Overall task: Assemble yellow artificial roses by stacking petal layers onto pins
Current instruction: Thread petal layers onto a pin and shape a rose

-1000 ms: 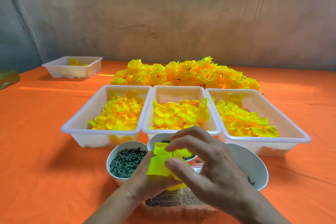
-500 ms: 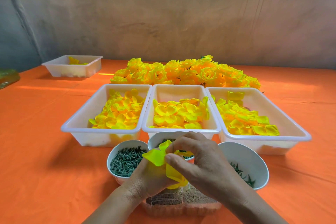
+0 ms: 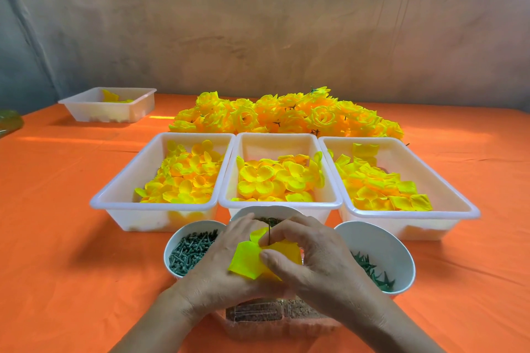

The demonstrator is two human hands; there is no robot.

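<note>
Both hands meet low in the middle of the view around a yellow petal layer [image 3: 247, 263] threaded on a thin dark pin [image 3: 269, 234] that stands upright. My left hand [image 3: 220, 269] cups the petals from the left and below. My right hand [image 3: 312, 264] pinches them from the right, thumb on top of the yellow fabric. Behind stand three white trays of loose yellow petals: left [image 3: 114, 198], middle [image 3: 279, 205], right [image 3: 447, 203]. A heap of finished yellow roses [image 3: 286, 114] lies beyond the trays.
A white bowl of grey-green pins [image 3: 183, 229] sits left of my hands, a white bowl of green star-shaped pieces [image 3: 384, 241] right, a third bowl [image 3: 275, 210] behind them. A brown block [image 3: 272, 315] lies under my hands. A small white tray [image 3: 94, 112] stands far left on the orange cloth.
The petal layer has slid lower on the pin and folded in. My right hand has shifted down and right, and my left fingers have come up around the petals.
</note>
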